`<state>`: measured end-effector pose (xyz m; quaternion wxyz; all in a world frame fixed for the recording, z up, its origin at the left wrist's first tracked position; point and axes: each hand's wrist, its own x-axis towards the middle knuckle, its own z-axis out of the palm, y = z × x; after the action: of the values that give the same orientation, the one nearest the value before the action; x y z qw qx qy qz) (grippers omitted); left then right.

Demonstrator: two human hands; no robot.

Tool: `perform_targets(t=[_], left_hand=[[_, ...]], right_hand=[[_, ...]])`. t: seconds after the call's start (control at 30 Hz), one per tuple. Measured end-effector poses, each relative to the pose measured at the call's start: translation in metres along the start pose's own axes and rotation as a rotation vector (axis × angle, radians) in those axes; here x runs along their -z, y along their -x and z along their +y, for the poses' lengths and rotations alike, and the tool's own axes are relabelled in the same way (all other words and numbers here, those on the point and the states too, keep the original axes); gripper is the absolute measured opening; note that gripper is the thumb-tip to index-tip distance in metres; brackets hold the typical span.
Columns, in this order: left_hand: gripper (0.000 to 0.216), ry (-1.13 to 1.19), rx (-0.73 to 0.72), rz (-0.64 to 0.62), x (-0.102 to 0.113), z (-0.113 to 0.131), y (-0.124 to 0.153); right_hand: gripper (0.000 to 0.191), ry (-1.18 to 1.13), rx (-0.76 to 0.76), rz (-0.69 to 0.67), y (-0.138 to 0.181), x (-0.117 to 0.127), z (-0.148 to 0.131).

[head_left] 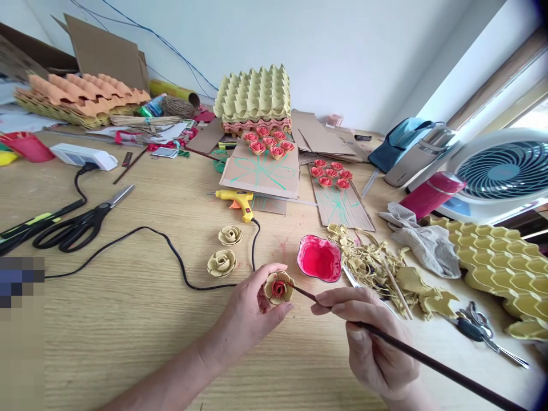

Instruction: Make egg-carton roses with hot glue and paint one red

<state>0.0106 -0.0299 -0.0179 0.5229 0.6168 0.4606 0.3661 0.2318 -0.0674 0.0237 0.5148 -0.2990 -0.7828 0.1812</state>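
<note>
My left hand (248, 311) pinches a small egg-carton rose (278, 287) whose centre is painted red while its outer petals are bare yellow. My right hand (370, 337) grips a long thin dark paintbrush (411, 354), its tip touching the rose's red centre. Just behind them sits a small dish of red paint (319, 258). Two unpainted carton roses (221, 263) (230, 235) lie on the wooden table to the left of the dish.
A yellow glue gun (237, 200) and its black cable, black scissors (79, 225), carton scraps (377, 265), grey rag (422, 240), keys (475, 328), yellow egg tray (500, 260), fan (503, 171), red-painted roses on cardboard (268, 142), stacked egg trays (254, 94).
</note>
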Motion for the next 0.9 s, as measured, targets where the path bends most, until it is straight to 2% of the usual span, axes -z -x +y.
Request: perform_targets(t=[0.17,0.5,0.9], left_hand=[[0.047,0.001,-0.037,0.019,-0.0005,0.0018,0.0002],[0.040,-0.169,-0.124,0.023,0.0012,0.0006,0.0042],[0.039,-0.110,-0.131,0.056,0.0006,0.0053,0.0014]], right_hand=[[0.024,-0.011,-0.005,-0.005,0.0020,-0.0018,0.0016],[0.024,0.030,-0.002,-0.087,0.0043,-0.0049,0.0031],[0.023,0.010,0.037,-0.158,0.0066,-0.0014,-0.0052]])
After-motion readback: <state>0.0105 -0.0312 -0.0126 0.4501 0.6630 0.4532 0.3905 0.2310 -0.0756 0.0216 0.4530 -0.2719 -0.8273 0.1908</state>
